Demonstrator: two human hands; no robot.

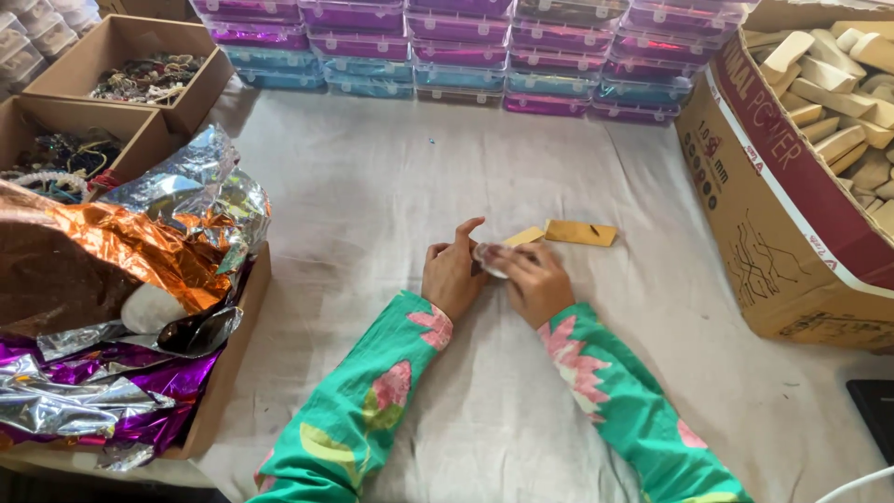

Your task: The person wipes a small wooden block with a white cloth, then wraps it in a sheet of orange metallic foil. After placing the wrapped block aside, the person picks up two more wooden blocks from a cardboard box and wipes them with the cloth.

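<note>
Two hands: left hand (pixel 453 276) and right hand (pixel 535 282) pinch one small clear plastic piece (pixel 488 257).
Nearby: flat tan card strip (pixel 580 233) on white cloth (pixel 372 186).

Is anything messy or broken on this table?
Nothing looks broken. The messiest spot is the box on the left, where crumpled shiny foil spills over its edge. Both hands, left hand and right hand, hold a small clear piece beside a flat tan card.
</note>
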